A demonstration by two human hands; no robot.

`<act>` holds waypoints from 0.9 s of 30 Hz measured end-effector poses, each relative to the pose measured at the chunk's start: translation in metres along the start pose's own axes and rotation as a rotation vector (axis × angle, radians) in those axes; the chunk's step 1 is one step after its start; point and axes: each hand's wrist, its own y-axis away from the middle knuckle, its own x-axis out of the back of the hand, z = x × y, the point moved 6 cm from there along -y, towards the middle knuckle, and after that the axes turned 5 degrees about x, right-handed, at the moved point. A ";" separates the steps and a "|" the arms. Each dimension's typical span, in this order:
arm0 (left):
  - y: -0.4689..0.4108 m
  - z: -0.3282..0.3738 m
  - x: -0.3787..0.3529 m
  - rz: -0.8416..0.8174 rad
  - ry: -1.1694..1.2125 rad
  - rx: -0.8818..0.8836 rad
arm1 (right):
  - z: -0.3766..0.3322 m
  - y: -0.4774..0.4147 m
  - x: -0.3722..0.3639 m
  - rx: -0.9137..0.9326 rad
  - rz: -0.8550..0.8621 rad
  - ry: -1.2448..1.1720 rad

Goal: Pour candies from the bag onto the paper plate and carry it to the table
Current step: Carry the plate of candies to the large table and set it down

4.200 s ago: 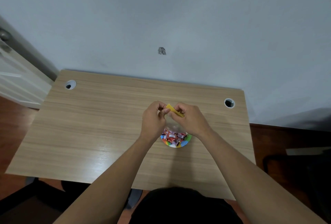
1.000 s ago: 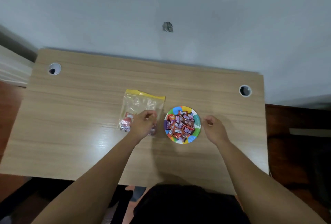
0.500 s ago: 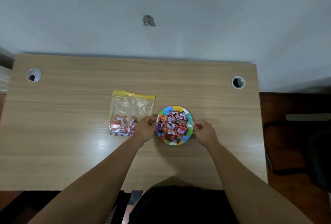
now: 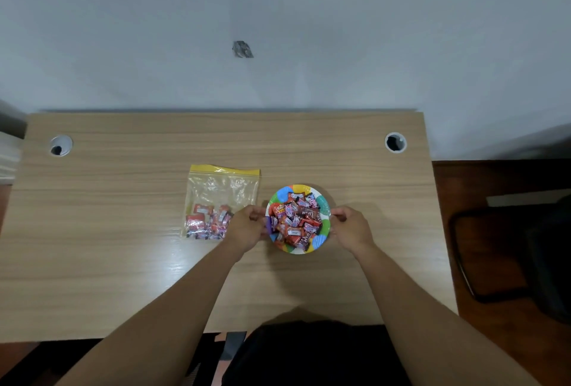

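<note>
Paper plate (image 4: 323, 206) gripped between left hand (image 4: 247, 228) and right hand (image 4: 352, 228).

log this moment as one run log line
pour: done | left hand and right hand: gripping plate rim | bag: flat on desk

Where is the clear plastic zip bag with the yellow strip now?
In the head view, the clear plastic zip bag lies flat on the wooden desk, left of the colourful paper plate, its lower right corner behind the left hand.
</note>
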 end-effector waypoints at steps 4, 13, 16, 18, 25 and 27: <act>0.021 0.006 -0.003 -0.015 0.035 -0.029 | 0.017 -0.004 0.010 0.032 -0.011 -0.077; 0.069 0.031 -0.019 -0.036 0.165 -0.146 | -0.026 0.048 0.067 0.126 0.081 -0.153; 0.075 0.041 -0.033 -0.040 0.172 -0.193 | -0.021 0.057 0.083 0.145 0.114 -0.187; 0.080 0.048 -0.045 -0.054 0.161 -0.227 | -0.003 0.053 0.092 0.151 0.124 -0.220; 0.106 0.063 -0.093 -0.116 0.095 -0.316 | 0.013 0.100 0.141 0.133 0.218 -0.316; 0.117 0.065 -0.109 -0.144 0.077 -0.333 | 0.025 0.112 0.155 0.140 0.251 -0.335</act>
